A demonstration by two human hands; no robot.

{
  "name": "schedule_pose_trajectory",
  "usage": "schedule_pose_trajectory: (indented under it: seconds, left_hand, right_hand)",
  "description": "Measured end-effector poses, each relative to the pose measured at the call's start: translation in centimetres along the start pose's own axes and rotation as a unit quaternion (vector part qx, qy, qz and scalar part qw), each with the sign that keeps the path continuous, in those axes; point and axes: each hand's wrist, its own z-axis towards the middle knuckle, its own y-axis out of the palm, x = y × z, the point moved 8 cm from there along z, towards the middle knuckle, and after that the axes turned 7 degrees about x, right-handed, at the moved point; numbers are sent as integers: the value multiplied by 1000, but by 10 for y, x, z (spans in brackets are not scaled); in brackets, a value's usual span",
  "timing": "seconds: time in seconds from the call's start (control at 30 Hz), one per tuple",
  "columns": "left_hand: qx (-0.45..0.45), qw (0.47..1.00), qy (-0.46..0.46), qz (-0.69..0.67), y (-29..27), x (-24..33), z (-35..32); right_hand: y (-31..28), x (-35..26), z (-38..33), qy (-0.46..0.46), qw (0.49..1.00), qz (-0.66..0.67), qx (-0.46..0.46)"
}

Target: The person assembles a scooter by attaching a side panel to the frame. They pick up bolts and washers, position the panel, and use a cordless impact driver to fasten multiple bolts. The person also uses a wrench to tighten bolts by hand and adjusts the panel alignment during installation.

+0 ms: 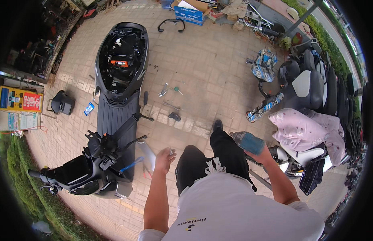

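Observation:
My right hand [263, 154] is wrapped round a clear bottle [251, 143] with blue-green liquid in it. The bottle lies tilted, its neck pointing left over my leg. My left hand [164, 160] is out in front, its fingers closed in a pinch. A small pale thing shows at the fingertips, too small to name. Left of that hand stands a dark scooter [118, 124] with its seat off, so the open compartment [121, 74] shows an orange part inside. A blue strap [131, 165] hangs near its handlebar.
Tools, among them a green-handled screwdriver [178, 90] and a wrench [171, 105], lie on the paving. Parked scooters stand along the right, one under a pink cover [302, 130]. A black box-shaped part [63, 103] and a yellow sign [20, 99] are at the left. A blue carton [189, 15] sits at the back.

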Motion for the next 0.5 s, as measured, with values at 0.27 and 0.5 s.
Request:
schedule_pose_trajectory:
  seconds: [0.27,0.5]
  left_hand:
    - [176,975,-8,-137,44,14,39]
    - [250,963,-6,-100,74,61,177]
  right_hand:
    - [20,-81,275,-72,960,22,-268]
    - [107,-133,421,-166,883,-71,-433]
